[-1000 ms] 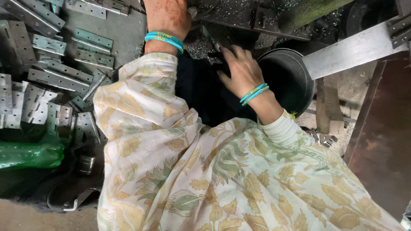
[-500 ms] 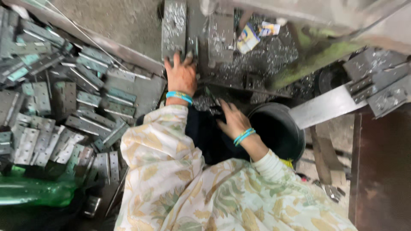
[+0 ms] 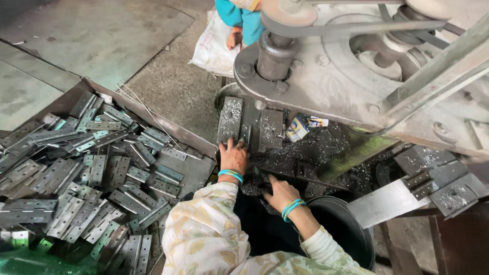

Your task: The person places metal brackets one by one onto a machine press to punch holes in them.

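Left hand (image 3: 233, 157) lay flat, fingers spread, on hinge plate (image 3: 230, 120) at press bed (image 3: 326, 147) near edge; plate's long axis ran straight ahead. Right hand (image 3: 279, 192) (nearer bucket (image 3: 351, 229)) curled over dark scrap, grip unclear.

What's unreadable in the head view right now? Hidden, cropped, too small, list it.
- Left hand: fingertips lie against the grey metal plate under the press; any grasp is hidden by the hand's back.
- Right hand: fingers curl into dark shavings; whether it holds anything is unclear.
- Black round bucket: contents hidden by the right forearm and shadow.
- Pile of grey metal hinges: cropped by the left and bottom edges.
- Small printed packet: too small to identify.
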